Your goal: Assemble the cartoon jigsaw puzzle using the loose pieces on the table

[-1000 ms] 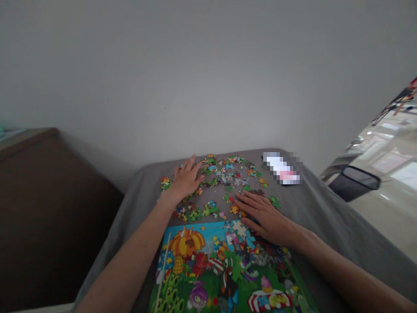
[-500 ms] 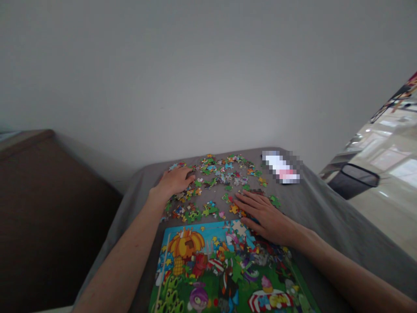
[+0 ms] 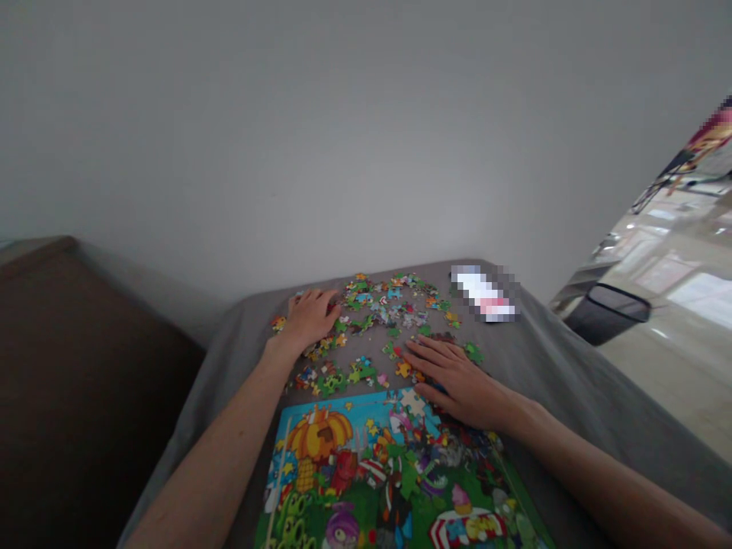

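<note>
My left hand (image 3: 312,319) lies palm down over loose jigsaw pieces (image 3: 325,348) at the far left of the cloth-covered table, its fingers bent a little and the thumb apart. What lies under its fingertips is hidden. My right hand (image 3: 454,375) rests flat with spread fingers, next to an orange piece (image 3: 403,370) and a green piece (image 3: 473,352). Its thumb is near a pale piece (image 3: 412,400) at the top edge of the puzzle board (image 3: 325,488). The colourful cartoon board lies closest to me, with several pieces heaped on its right part.
More loose pieces (image 3: 394,311) are scattered between and beyond my hands. A phone with a blurred screen (image 3: 483,293) lies at the far right of the grey cloth (image 3: 549,381). A wall stands behind, a brown panel (image 3: 85,366) at left, and a dark-framed object (image 3: 611,309) at right.
My left hand has shifted slightly forward, covering pieces at the far left and uncovering an orange one beside it. My right hand has stayed in place. The view has turned a little.
</note>
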`<state>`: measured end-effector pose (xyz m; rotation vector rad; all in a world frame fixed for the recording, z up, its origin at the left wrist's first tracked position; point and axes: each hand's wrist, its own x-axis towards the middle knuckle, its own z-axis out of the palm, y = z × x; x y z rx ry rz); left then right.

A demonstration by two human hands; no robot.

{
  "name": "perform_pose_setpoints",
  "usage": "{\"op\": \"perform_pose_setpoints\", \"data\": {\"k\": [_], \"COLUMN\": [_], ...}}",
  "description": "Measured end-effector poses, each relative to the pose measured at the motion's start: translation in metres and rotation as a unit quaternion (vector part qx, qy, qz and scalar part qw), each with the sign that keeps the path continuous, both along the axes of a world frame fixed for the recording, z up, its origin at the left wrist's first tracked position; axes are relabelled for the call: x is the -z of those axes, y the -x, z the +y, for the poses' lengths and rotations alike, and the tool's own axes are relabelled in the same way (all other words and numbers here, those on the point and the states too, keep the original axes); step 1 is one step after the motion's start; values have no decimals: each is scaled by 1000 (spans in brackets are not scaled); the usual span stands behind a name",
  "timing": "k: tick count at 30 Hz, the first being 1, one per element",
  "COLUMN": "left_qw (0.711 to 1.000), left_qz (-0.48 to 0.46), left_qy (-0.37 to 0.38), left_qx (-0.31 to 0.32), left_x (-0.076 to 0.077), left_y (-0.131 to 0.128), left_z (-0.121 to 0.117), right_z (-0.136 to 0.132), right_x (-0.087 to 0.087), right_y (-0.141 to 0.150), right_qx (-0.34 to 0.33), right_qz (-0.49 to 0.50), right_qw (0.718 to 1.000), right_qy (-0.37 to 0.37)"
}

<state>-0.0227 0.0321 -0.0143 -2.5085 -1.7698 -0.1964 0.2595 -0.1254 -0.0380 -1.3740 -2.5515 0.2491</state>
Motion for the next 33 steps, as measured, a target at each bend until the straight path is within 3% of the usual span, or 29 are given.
{"op": "perform_pose_setpoints", "data": {"k": [4,9,18,25,28,30,33], "left_qw": [999,990,989,991,990,984,960], "left_qz": [-28,-31,-69,-70,-91,-137,-184], "left_qy": [-17,41,-45,-63,-75,-73,27], "left_qx": [41,131,127,91,74,87,211], "left_x": [5,20,13,12,0,-19,-59], "left_y": [-13,-31,-38,-34,-27,-23,-26], "left_z": [-2,-3,0,0,1,-3,-25], "right_z": [0,1,2,3,1,0,3], "right_x": [1,2,2,4,1,-2,-2], "right_y": [1,3,5,5,6,7,7], "right_qx": [0,4,14,13,11,6,12], "right_qz": [9,9,14,29,40,49,81], "right_qw": [1000,1000,1000,999,999,998,995], "right_qy": [-13,-12,-3,-18,-32,-44,-65]}}
